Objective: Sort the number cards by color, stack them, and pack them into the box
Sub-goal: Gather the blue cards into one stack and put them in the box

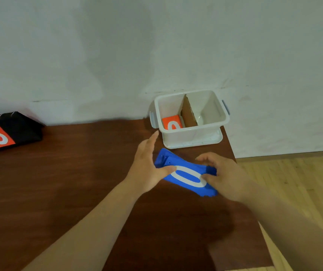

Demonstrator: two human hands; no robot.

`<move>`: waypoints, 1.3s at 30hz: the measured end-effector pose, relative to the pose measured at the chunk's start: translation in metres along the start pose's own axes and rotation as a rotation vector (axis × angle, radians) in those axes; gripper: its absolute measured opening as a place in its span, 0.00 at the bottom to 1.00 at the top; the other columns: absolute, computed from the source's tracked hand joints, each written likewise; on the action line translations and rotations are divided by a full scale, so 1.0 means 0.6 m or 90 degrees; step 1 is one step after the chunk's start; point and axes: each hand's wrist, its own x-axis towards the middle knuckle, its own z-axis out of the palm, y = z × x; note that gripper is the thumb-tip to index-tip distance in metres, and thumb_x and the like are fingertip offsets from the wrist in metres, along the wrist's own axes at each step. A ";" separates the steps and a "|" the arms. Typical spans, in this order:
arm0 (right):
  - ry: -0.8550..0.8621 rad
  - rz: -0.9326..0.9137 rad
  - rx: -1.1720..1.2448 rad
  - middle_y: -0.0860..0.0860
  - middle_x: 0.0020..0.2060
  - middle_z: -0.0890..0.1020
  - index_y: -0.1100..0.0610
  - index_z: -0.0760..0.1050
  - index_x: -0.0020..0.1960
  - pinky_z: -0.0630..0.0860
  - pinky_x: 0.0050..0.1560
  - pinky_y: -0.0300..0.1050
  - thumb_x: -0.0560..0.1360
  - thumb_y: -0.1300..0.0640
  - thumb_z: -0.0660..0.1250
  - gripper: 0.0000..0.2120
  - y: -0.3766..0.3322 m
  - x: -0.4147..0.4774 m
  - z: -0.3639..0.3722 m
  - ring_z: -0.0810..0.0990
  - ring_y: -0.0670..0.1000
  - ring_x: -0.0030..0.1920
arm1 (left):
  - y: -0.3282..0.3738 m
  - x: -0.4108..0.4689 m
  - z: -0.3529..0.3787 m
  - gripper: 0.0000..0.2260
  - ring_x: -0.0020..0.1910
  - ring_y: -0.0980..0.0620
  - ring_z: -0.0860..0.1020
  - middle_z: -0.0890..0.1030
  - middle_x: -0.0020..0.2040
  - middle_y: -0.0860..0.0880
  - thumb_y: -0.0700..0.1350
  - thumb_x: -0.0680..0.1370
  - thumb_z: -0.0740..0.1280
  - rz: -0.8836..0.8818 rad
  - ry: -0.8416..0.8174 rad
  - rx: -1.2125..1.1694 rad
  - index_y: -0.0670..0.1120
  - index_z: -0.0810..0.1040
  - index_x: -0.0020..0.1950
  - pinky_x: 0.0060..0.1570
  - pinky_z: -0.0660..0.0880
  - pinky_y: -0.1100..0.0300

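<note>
The left hand holds the near-left side of the stack of blue cards. Its thumb presses on the top card beside the white 0, and its fingers reach almost straight past the stack's far side. The right hand grips the stack's right end, fingers curled over the far edge and thumb on the face. The stack sits between the two hands, tilted, close to the right edge of the table; whether it touches the surface I cannot tell. Just beyond the left fingertips, at the far right corner, stands the white box on its lid. A cardboard divider splits it, and a red card lies in the left compartment. At the far left edge a black scoreboard stand shows a red 3.
</note>
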 end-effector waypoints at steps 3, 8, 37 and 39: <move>-0.002 0.012 -0.018 0.36 0.55 0.78 0.39 0.71 0.65 0.79 0.43 0.33 0.78 0.53 0.71 0.19 0.034 0.005 -0.009 0.80 0.41 0.56 | 0.001 0.036 0.037 0.40 0.72 0.57 0.70 0.66 0.77 0.56 0.50 0.74 0.78 0.026 -0.136 0.032 0.64 0.58 0.79 0.69 0.73 0.52; 0.088 0.042 0.053 0.36 0.50 0.82 0.37 0.75 0.55 0.79 0.44 0.33 0.76 0.57 0.73 0.17 0.130 0.023 -0.011 0.82 0.40 0.52 | -0.014 0.076 0.135 0.16 0.57 0.58 0.79 0.79 0.57 0.61 0.45 0.79 0.72 0.003 -0.123 -0.056 0.64 0.76 0.60 0.53 0.81 0.60; 0.264 -0.104 0.194 0.36 0.49 0.82 0.42 0.79 0.55 0.78 0.48 0.31 0.72 0.59 0.77 0.17 0.321 0.122 0.083 0.82 0.41 0.53 | -0.123 0.163 0.319 0.32 0.58 0.60 0.73 0.74 0.59 0.53 0.38 0.76 0.74 0.370 0.139 0.140 0.53 0.67 0.77 0.58 0.71 0.71; 0.275 -0.094 0.179 0.35 0.49 0.81 0.42 0.77 0.58 0.76 0.47 0.28 0.73 0.58 0.77 0.19 0.325 0.120 0.096 0.80 0.39 0.54 | -0.127 0.158 0.324 0.26 0.57 0.60 0.74 0.76 0.59 0.53 0.39 0.76 0.74 0.354 0.143 0.141 0.51 0.72 0.72 0.58 0.70 0.73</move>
